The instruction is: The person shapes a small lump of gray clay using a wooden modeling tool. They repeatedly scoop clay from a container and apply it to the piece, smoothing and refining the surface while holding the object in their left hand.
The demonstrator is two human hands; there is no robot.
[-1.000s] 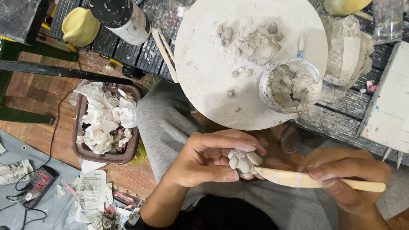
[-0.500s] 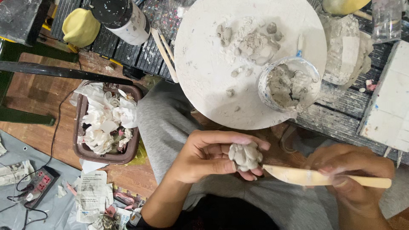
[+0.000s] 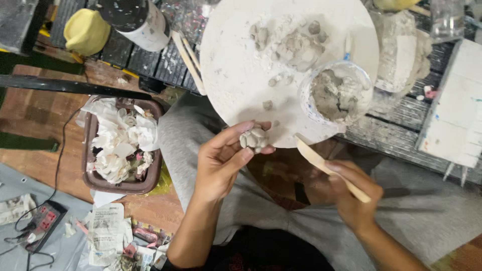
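Clay lump (image 3: 253,139) sits between tray (image 3: 90,150) at left and stick (image 3: 329,168) at right.

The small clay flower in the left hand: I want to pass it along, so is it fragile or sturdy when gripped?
Probably fragile: the clay flower shows thin separate petals, and the left hand holds it only by fingertips. It likely dents easily, since the grey clay in the clear cup looks wet.

Left hand (image 3: 221,160) raised, palm up, fingers and thumb curled in a pinch. Right hand (image 3: 354,193) lower, fingers closed, forearm angling down-right.
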